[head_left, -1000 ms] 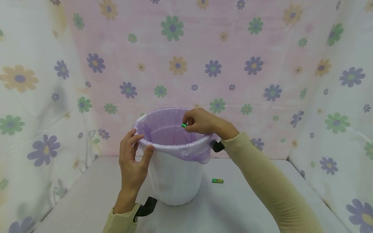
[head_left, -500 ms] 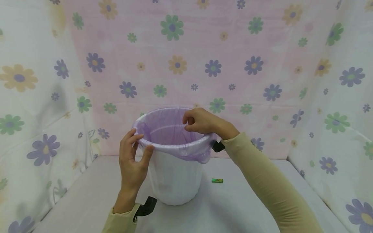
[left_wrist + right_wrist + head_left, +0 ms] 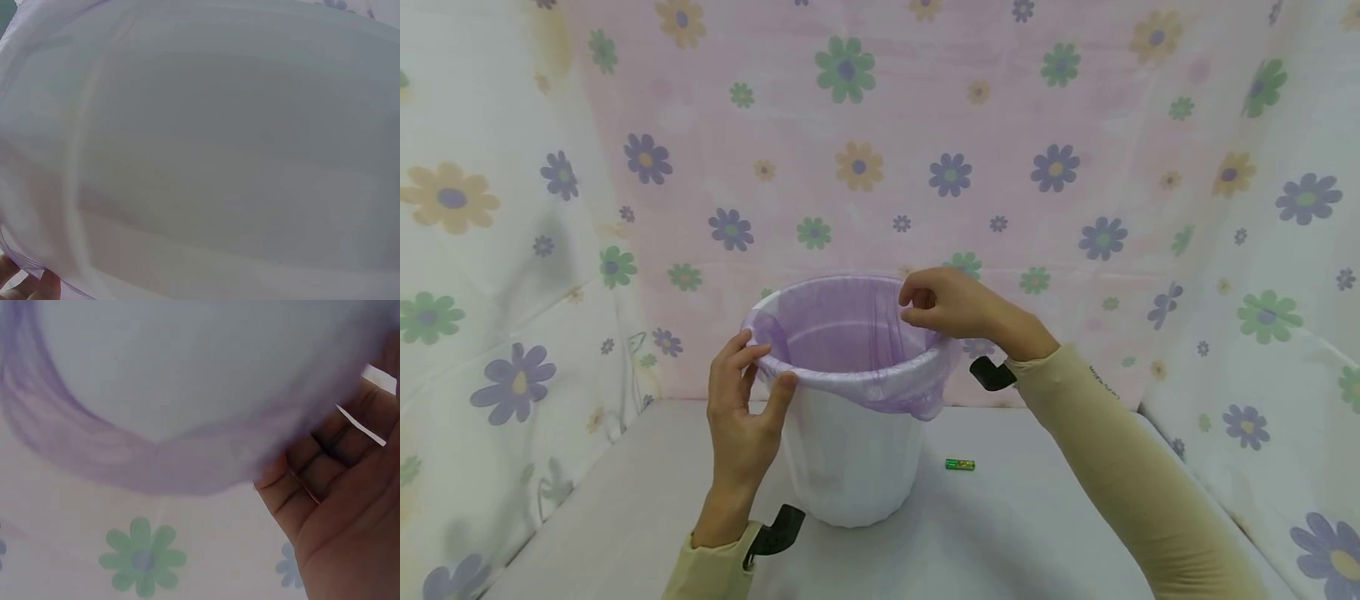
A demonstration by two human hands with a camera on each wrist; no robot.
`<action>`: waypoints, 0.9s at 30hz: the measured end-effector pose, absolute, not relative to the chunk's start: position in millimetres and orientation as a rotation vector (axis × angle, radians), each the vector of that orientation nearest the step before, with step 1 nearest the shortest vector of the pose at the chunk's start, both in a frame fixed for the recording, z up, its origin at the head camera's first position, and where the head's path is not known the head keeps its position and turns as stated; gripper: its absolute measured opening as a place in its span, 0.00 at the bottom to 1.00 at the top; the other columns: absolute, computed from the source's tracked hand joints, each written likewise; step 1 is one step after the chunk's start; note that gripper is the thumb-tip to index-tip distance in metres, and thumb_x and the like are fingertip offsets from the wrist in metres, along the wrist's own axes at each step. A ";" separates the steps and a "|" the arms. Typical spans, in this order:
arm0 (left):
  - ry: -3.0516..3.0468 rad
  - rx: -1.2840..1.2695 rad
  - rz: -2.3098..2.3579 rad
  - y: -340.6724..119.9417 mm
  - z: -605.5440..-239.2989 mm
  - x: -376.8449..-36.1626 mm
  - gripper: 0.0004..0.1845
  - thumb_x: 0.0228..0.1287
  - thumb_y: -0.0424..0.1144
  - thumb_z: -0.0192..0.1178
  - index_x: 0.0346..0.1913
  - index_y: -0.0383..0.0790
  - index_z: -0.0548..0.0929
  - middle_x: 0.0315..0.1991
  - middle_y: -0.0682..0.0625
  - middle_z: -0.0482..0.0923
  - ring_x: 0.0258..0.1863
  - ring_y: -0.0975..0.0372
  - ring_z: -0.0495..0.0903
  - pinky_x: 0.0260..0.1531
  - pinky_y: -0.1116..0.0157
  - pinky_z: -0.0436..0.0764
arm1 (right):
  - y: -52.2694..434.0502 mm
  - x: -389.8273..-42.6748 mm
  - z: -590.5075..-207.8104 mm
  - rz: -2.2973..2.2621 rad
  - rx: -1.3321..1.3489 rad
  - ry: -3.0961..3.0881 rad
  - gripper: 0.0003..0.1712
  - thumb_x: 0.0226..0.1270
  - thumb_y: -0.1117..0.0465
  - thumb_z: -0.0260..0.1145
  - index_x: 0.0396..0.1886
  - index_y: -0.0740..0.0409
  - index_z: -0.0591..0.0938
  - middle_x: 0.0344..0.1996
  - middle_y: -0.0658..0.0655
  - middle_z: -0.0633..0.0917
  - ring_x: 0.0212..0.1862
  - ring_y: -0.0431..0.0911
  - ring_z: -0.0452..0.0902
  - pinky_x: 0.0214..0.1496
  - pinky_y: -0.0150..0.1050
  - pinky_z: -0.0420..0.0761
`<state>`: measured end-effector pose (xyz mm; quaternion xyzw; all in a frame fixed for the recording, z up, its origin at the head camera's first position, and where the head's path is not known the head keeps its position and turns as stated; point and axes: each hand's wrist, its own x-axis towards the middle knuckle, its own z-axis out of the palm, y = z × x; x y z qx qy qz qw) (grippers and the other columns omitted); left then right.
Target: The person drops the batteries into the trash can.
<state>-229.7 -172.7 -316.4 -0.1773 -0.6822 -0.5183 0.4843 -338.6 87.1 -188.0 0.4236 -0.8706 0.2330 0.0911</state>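
Observation:
A white trash bin point(image 3: 853, 467), lined with a thin purple bag point(image 3: 831, 333), stands on the table in the head view. On its left rim my left hand point(image 3: 741, 421) grips the edge, thumb in front and fingers over the top. Its fingertips point(image 3: 47, 286) show at the lower left corner of the left wrist view. Over the bin's right rim hovers my right hand point(image 3: 958, 304), fingers loosely bent and nothing seen in them. A green battery point(image 3: 960, 464) lies on the table to the bin's right. The bin's bottom inside is hidden.
The white table point(image 3: 1022, 517) runs back to a flowered pink curtain point(image 3: 880, 125), with similar cloth on both sides. Black mounts point(image 3: 992, 374) are worn at both wrists.
A green battery pinched in my right hand a second ago is gone from its fingers by half a second ago. That hand then shifts right and slightly up. My left hand stays on the rim.

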 end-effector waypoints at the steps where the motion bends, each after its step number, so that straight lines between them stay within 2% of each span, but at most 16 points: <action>1: -1.660 -0.431 -1.262 -172.5 -316.0 -229.2 0.22 0.55 0.27 0.67 0.54 0.31 0.75 0.65 0.40 0.63 0.64 0.47 0.64 0.63 0.68 0.67 | 90.9 -337.2 -187.7 0.685 1.251 -2.581 0.07 0.62 0.60 0.64 0.39 0.56 0.82 0.27 0.50 0.79 0.32 0.44 0.73 0.36 0.38 0.77; 9: -1.653 -0.438 -1.258 -172.5 -316.8 -229.1 0.22 0.57 0.29 0.67 0.54 0.29 0.74 0.65 0.38 0.62 0.64 0.43 0.64 0.63 0.68 0.67 | 127.0 -327.3 -193.6 0.684 1.218 -2.491 0.05 0.64 0.60 0.66 0.37 0.55 0.82 0.27 0.49 0.79 0.30 0.43 0.73 0.33 0.38 0.78; 16: -1.672 -0.428 -1.245 -172.0 -314.8 -227.9 0.23 0.56 0.29 0.67 0.55 0.32 0.75 0.65 0.40 0.63 0.64 0.48 0.65 0.63 0.69 0.67 | 155.9 -323.5 -212.3 0.695 1.171 -2.474 0.04 0.64 0.62 0.66 0.37 0.56 0.83 0.27 0.47 0.80 0.29 0.42 0.73 0.32 0.37 0.78; 24: -1.677 -0.426 -1.229 -159.3 -296.7 -209.0 0.20 0.57 0.25 0.63 0.52 0.22 0.72 0.62 0.30 0.62 0.62 0.40 0.64 0.63 0.69 0.66 | 174.9 -325.2 -255.9 0.752 1.169 -2.494 0.03 0.62 0.64 0.66 0.36 0.55 0.83 0.26 0.44 0.79 0.29 0.40 0.73 0.30 0.33 0.77; 27: -1.667 -0.436 -1.236 -156.5 -293.6 -205.1 0.20 0.58 0.27 0.63 0.51 0.22 0.72 0.62 0.29 0.62 0.62 0.38 0.64 0.63 0.69 0.66 | 178.9 -324.8 -269.6 0.777 1.154 -2.516 0.03 0.62 0.64 0.67 0.36 0.55 0.83 0.26 0.44 0.79 0.28 0.41 0.72 0.30 0.33 0.77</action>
